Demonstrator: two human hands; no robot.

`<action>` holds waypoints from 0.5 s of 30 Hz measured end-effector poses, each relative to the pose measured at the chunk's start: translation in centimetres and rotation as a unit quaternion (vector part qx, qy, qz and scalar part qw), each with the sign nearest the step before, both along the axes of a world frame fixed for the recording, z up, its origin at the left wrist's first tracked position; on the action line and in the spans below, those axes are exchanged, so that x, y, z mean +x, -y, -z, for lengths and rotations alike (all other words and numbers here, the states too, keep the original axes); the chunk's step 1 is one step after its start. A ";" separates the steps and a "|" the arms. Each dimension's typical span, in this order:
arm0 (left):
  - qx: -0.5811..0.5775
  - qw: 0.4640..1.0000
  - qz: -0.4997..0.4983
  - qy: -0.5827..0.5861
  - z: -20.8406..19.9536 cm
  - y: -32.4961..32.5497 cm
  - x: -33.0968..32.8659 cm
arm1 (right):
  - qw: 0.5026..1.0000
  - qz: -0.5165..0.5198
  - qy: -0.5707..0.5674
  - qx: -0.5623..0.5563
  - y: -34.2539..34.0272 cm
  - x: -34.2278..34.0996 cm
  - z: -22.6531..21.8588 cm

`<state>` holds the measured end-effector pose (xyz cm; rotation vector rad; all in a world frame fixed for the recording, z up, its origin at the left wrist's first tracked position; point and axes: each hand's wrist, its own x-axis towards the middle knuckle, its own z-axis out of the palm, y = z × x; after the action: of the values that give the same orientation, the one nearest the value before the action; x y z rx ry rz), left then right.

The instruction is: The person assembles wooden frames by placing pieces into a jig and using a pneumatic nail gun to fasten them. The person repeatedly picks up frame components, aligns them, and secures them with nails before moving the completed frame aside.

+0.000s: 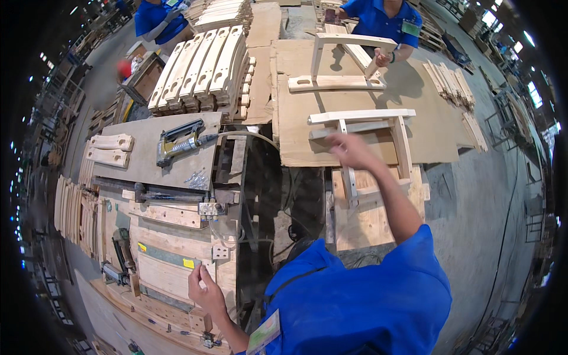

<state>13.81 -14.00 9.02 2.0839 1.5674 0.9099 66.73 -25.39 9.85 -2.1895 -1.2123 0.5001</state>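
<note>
My left hand (207,293) is above the wooden jig (171,236) on the left bench, its fingers loosely bent and apart, with nothing visible in them. Close to its fingertips is a yellow label (188,263) on a grey-green strip. My right hand (355,152) reaches forward over a pale wooden frame (402,148), fingers spread and slightly blurred; I cannot tell whether it touches the frame. That frame rests partly on the cardboard-covered table (296,142) and extends past its near edge over a plywood board (367,228).
A nail gun (177,144) with a hose lies on the grey board at left, near loose nails (197,179). Behind it are stacked slotted slats (198,65). Across the table a co-worker's hand (383,58) holds another frame (355,39). Thin wood strips (449,83) lie at right.
</note>
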 end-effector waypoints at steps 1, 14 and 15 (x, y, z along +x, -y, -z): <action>-0.004 0.999 0.028 0.014 -0.5 -0.8 1.8 | 0.980 0.101 0.164 -0.059 0.4 4.1 1.3; 0.024 0.994 0.110 -0.008 -0.8 0.0 6.6 | 0.893 -0.111 0.257 -0.353 -3.9 19.4 2.8; 0.016 0.995 0.098 0.003 -0.6 -0.3 5.8 | 0.892 -0.091 0.286 -0.338 -3.1 19.1 1.4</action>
<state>19.59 -13.74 9.66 2.2077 1.3245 0.8758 85.84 -22.29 8.49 -2.9694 -1.7595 0.3968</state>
